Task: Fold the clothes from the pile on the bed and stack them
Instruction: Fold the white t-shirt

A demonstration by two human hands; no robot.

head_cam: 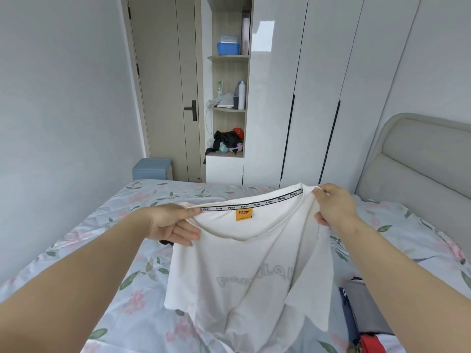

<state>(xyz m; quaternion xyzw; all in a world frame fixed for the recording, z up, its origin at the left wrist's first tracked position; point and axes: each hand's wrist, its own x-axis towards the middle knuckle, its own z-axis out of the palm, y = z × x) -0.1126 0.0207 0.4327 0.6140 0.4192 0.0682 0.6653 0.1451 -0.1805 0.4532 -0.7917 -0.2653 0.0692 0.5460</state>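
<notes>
The left hand (173, 224) and right hand (334, 208) each pinch the white T-shirt (242, 281) beside its collar. They hold it up over the middle of the bed (142, 314) so that it hangs open, probably to straighten it before folding. Folded clothes (362, 309) lie stacked at the near right, likely its destination.
</notes>
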